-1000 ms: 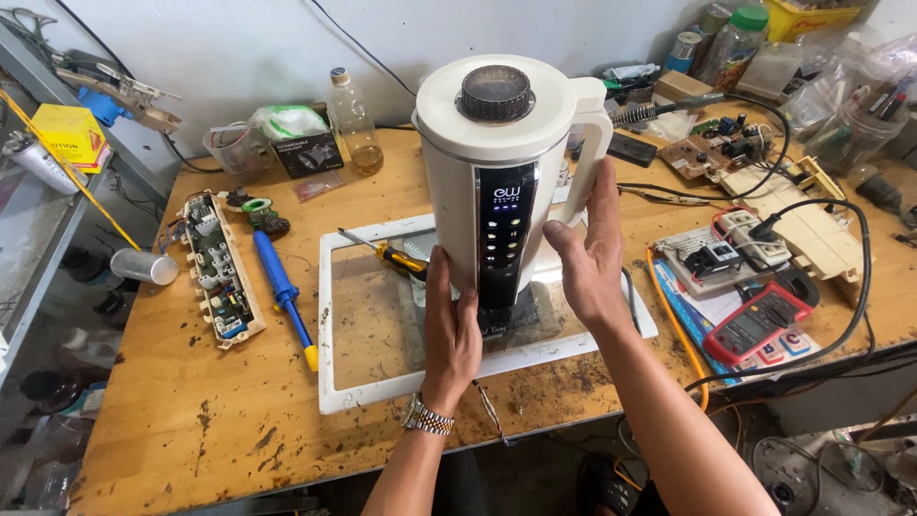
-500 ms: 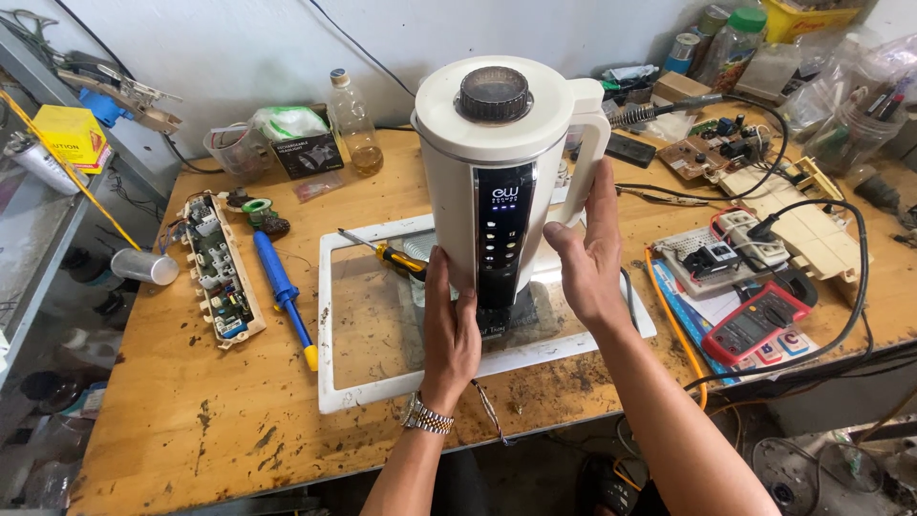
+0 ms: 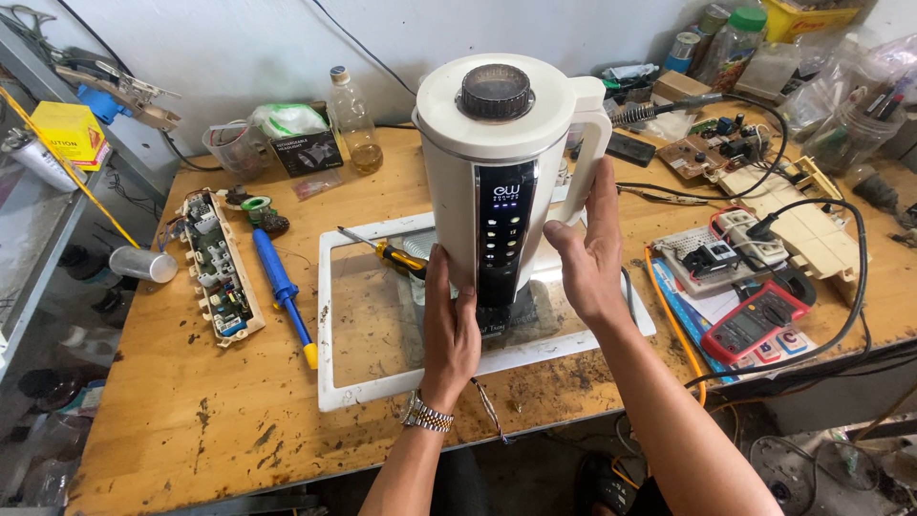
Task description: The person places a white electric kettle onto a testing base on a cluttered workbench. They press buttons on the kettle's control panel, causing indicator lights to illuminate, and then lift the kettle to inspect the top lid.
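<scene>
At a cluttered wooden workbench (image 3: 191, 420), I steady a tall white electric kettle-style appliance (image 3: 497, 182) with both bare hands; it stands upright at the centre of the view on a white-framed glass panel (image 3: 373, 325) that lies flat on the bench. My left hand (image 3: 449, 330), at 6 o'clock from the appliance and wearing a metal wristwatch (image 3: 426, 415), lies flat with its fingers pressed together against the lower front, just beside the black control strip (image 3: 504, 239) with its small lit dots. My right hand (image 3: 587, 253), at 4 o'clock, is spread open, its palm and fingers resting against the side of the body just below the white handle (image 3: 594, 134); neither hand closes around anything. A dark round knob (image 3: 496, 92) crowns the lid. At 9 o'clock from the appliance, a yellow-handled screwdriver (image 3: 387, 252) lies on the glass, its handle near the base. Farther toward 9 o'clock, off the panel, a blue-handled tool with a yellow tip (image 3: 280, 287) lies beside a bare circuit board in a white tray (image 3: 215, 268). At 11 o'clock a clear plastic bottle (image 3: 351, 119) holding some amber liquid stands near the wall. At 3 o'clock sits a white power strip (image 3: 740, 239) with a black plug in it, and at 4 o'clock, near the bench's edge, a red multimeter (image 3: 755, 320) lies on blue-edged papers.
</scene>
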